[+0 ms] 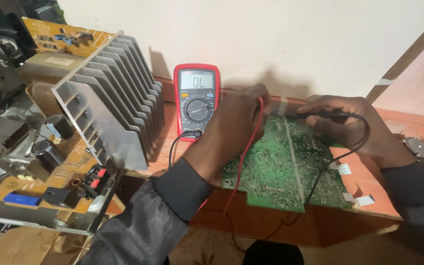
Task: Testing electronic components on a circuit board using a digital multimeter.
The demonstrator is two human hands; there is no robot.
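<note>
Two probes meet one green circuit board, which lies solder-side up on the orange-brown worktop, its near edge overhanging the front. The left hand is closed around the red probe, whose tip is hidden behind the fingers, w/ the red lead trailing down across the board toward the wrist. The right hand pinches the black probe flat over the board's far edge, grip shut on it; its black lead loops back over the board. Just behind the left hand, a red-and-grey multimeter leans against the wall, display lit. Far left, an opened amp chassis w/ a big finned aluminium heatsink, caps and speaker terminals. A wristwatch is on the right wrist.
</note>
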